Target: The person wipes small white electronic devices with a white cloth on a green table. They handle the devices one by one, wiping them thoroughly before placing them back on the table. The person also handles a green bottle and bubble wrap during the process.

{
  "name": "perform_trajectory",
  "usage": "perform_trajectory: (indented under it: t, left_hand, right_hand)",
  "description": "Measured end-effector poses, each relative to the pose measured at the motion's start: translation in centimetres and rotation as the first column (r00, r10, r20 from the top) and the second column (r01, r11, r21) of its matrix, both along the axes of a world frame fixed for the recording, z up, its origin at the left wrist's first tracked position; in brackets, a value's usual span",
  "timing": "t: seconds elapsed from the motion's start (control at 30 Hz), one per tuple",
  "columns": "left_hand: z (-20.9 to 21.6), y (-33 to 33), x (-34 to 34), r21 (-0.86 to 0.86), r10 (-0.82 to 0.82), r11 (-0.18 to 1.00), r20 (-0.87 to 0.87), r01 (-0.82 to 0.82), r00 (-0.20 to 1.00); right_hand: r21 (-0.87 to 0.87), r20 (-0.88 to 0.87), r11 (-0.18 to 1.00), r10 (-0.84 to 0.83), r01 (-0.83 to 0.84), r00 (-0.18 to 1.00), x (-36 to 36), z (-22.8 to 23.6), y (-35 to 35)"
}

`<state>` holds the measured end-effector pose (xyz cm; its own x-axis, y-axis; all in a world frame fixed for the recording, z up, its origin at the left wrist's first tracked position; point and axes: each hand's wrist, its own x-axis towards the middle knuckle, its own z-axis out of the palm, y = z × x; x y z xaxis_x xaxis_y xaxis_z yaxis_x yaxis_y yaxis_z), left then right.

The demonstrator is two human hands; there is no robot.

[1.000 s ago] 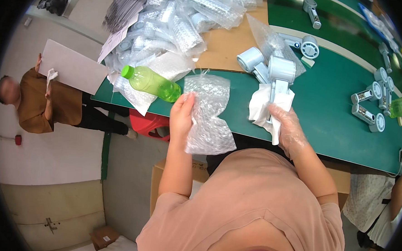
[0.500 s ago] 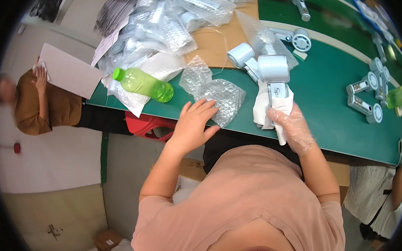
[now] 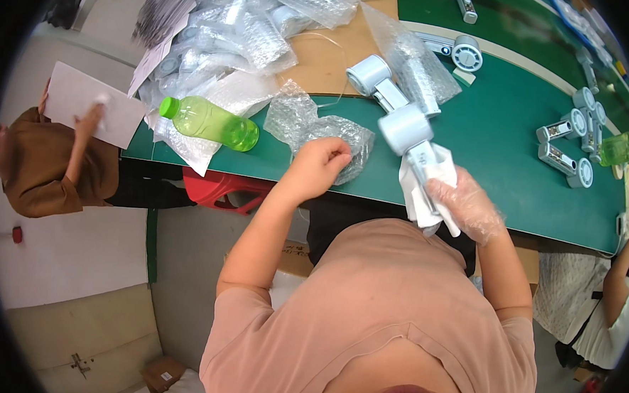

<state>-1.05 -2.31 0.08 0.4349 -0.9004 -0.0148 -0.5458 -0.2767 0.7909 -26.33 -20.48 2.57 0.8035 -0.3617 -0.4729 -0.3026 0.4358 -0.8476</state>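
My right hand, in a clear plastic glove, grips a white cloth wrapped around the handle of a pale blue handheld device. The device's drum-shaped head points up and to the left, over the table. My bare left hand is closed, its fingers curled in at the near edge of a crumpled bubble-wrap bag. Whether anything is inside those fingers is hidden. Just beyond the held device lies a second one, beside a flat bubble-wrap sleeve.
A green bottle lies on its side at the left of the green table. Behind it are piled bubble-wrapped devices on cardboard. More devices lie at the right. A person handles a white board at far left.
My left hand has gone from spread fingers on the bubble wrap to curled ones. The held device has tilted leftward and come nearer. At far left, the other person's hand has moved across the board.
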Motion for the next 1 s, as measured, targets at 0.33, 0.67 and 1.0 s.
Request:
perform_trajectory:
  t: [0.33, 0.67, 1.0]
  left_hand:
    - [-2.9, 1.8, 3.1, -0.142, 0.103, 0.893, -0.858, -0.426, 0.503]
    - [4.7, -2.1, -4.8, -0.154, -0.003, 0.981, 0.605, 0.12, 0.796]
    - [3.9, -1.3, -2.8, -0.446, 0.39, 0.858, 0.248, -0.253, 0.887]
  right_hand:
    - [-0.182, -0.133, 0.878, 0.424, -0.443, 0.896, 5.4, 5.7, 2.5]
    - [0.148, 0.09, 0.845, 0.505, -0.513, 0.858, 6.7, 2.9, 0.1]
    - [0.36, 0.152, 0.929, 0.03, -0.083, 0.988, 6.6, -1.7, 3.6]
